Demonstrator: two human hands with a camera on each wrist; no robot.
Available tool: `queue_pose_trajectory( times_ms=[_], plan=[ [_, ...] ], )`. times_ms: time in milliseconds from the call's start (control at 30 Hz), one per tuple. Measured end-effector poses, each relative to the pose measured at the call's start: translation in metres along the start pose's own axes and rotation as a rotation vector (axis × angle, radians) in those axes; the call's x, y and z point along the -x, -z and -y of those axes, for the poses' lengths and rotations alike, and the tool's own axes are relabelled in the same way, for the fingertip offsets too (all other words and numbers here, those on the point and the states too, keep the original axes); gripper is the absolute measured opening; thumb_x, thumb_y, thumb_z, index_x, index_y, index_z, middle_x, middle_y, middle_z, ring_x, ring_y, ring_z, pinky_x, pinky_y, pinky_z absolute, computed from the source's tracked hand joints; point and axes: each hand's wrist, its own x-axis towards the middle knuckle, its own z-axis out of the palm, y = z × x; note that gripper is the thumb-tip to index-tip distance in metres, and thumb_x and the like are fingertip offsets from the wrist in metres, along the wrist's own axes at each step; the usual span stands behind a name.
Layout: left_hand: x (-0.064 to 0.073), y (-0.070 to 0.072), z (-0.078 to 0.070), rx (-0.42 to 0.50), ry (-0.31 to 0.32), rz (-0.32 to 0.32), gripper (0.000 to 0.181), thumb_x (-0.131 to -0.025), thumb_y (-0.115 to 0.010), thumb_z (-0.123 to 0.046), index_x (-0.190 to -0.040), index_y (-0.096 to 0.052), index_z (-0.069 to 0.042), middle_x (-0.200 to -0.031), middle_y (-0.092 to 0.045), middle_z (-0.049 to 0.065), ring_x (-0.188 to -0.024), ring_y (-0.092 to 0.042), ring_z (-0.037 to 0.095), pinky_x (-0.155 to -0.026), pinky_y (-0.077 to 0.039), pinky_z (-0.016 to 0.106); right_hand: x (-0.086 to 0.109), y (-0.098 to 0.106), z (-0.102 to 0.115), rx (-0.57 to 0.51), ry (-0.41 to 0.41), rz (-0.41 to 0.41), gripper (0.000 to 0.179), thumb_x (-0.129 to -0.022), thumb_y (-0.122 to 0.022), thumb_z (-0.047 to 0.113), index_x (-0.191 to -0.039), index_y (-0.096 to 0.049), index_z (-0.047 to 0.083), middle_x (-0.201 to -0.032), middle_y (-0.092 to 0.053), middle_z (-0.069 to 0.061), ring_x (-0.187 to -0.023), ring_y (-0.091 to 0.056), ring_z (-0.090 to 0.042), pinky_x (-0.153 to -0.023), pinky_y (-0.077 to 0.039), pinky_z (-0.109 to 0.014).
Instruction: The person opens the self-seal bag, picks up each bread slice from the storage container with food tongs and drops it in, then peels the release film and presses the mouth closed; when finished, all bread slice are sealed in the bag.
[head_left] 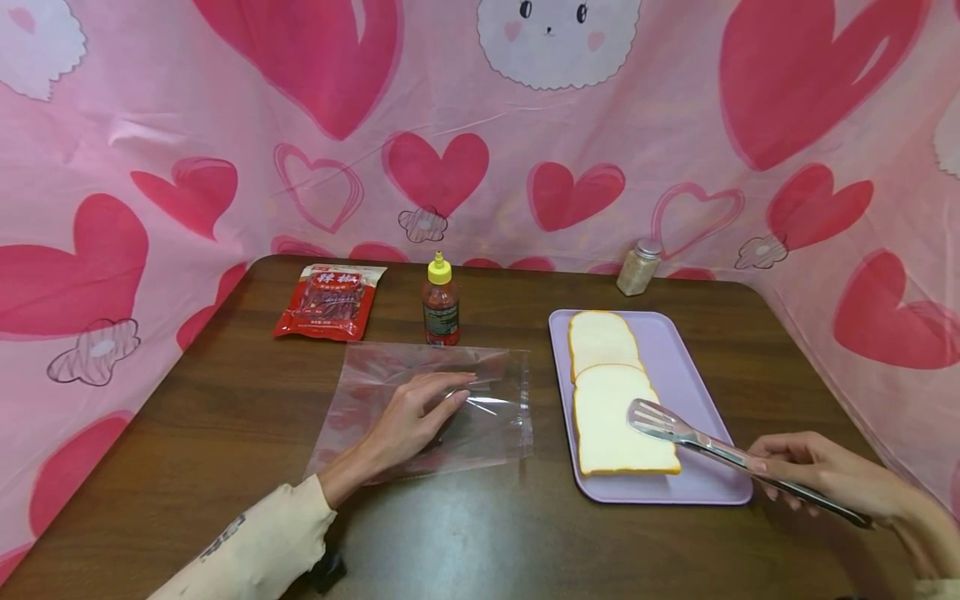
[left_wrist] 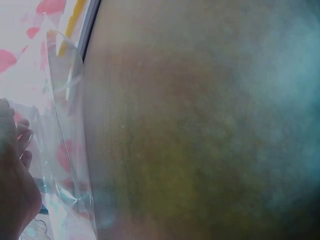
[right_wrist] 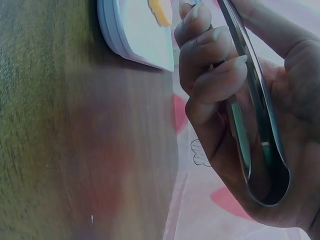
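Tongs [head_left: 718, 452] over the bread, right hand [head_left: 825, 471] nearer.
Right of centre, the lower slice [head_left: 611, 425] lies left of the right hand, whose fingers curl round the tongs; these slant toward upper left, contact unclear. The purple tray [head_left: 686, 350] bears it and an upper slice [head_left: 603, 340]. At centre, the left hand [head_left: 420, 408], fingers loosely extended, lies over a clear bag [head_left: 498, 429].

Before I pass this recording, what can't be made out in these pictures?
- Slotted silver metal tongs: right wrist view, far ends cut off by the top edge.
- Left hand: left wrist view, partly cut off by the left edge.
- Back white bread slice with golden crust: head view, near edge hidden by the front slice.
- Rectangular red plastic packet: head view, smallest print too small.
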Motion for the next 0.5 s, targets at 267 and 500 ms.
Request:
queue_pose_trajectory(
  times_ms=[267,500],
  plan=[
    [0.0002,-0.0002,0.0002,-0.006,-0.006,-0.004,0.031,-0.106,-0.065,-0.019,-0.137,-0.071,-0.012,-0.138,-0.072,0.006,-0.133,-0.064,0.03,-0.112,-0.049,0.061,-0.0021,0.0024,0.0034,-0.036,0.01,0.021,0.026,-0.109,-0.039,-0.005,-0.118,-0.063,-0.002,-0.081,-0.066,-0.013,-0.06,-0.062,-0.024,-0.047,-0.056,-0.034],
    [-0.0001,0.0,-0.0002,0.001,-0.009,0.001,0.031,-0.106,-0.066,-0.018,-0.136,-0.071,-0.011,-0.138,-0.072,0.006,-0.133,-0.064,0.03,-0.112,-0.05,0.06,-0.0049,0.0009,0.0061,-0.02,0.015,0.024,0.025,-0.109,-0.04,-0.005,-0.114,-0.064,0.0,-0.08,-0.064,-0.014,-0.06,-0.061,-0.024,-0.046,-0.055,-0.034]
  ],
)
